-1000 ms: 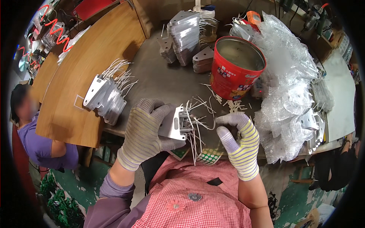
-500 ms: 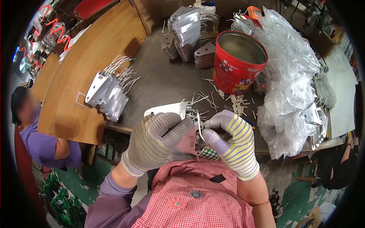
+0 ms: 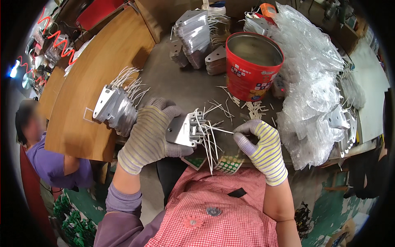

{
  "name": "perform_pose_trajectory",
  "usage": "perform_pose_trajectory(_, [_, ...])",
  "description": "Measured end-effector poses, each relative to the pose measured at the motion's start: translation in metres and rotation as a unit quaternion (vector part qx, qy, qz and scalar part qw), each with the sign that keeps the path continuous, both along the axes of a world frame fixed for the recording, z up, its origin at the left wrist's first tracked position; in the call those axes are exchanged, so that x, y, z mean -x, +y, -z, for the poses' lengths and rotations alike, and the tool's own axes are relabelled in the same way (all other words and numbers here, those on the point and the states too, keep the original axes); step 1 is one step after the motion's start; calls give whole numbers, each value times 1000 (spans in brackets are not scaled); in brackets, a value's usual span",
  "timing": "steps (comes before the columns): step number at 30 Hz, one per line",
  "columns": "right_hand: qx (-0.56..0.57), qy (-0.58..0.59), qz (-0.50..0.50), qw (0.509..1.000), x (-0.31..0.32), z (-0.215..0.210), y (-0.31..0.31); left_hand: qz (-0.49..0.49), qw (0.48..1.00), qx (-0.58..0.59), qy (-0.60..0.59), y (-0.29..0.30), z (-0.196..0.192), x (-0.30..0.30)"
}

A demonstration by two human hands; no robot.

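Since the frame half a second back, both hands have drawn apart: the right hand [image 3: 263,146] has moved off to the right, away from the bracket [image 3: 185,131], and the bracket now lies flatter in the left hand [image 3: 154,131].

Left hand, in a grey striped glove, is clamped on the bracket, fingers wrapped over its left end. The bracket is a flat grey metal plate held over the near edge of the table [image 3: 185,86], above the person's lap, with several white ties [image 3: 207,140] hanging from its right end.

Right hand, in a yellow striped glove, has thumb and forefinger pinched together on the end of one tie, which runs straight back to the bracket.

A red can [image 3: 252,66], open-topped, stands upright near the table's middle, with loose ties scattered at its base. One stack of brackets [image 3: 117,108] with ties lies at the table's left edge; another stack [image 3: 195,35] sits at the far edge. Clear bags [image 3: 317,86] are heaped along the right side.
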State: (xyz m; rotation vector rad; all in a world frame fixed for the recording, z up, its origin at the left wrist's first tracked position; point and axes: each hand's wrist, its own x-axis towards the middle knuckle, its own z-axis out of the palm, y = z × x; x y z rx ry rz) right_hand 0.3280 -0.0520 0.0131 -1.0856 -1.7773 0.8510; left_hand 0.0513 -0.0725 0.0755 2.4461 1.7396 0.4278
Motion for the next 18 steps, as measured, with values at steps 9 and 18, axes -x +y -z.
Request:
perform_pose_trajectory(9, [-113, -17, 77, 990, 1, -2, -6, 180, 982, -44, -36, 26, 4, -81])
perform_pose_trajectory(18, [-88, 42, 163, 982, -24, 10, -10, 114, 932, 89, -333, 33, 18, -79])
